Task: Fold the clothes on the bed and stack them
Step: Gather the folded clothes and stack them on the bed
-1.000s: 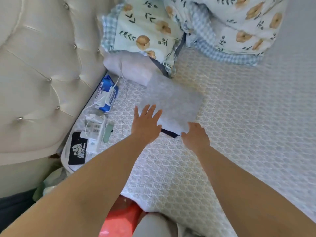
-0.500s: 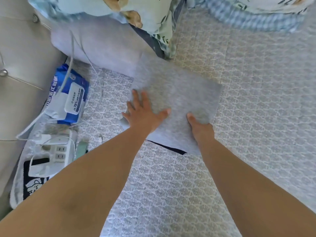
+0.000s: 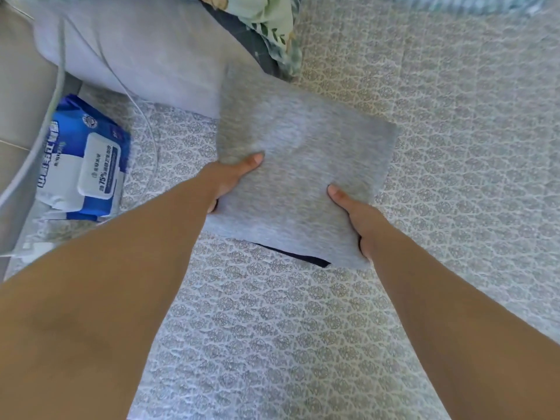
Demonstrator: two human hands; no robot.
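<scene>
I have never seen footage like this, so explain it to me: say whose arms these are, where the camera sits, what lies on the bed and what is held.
There is no machine here. A person wears a camera on the head, looking down at their own bare arms. The left hand and right hand grip a folded grey garment by its near edges, thumbs on top, fingers tucked beneath. A dark garment peeks out under it. Both lie on a patterned bed cover. To the left are a blue wipes pack, a white cable and a grey pillow; floral bedding sits at the top.
</scene>
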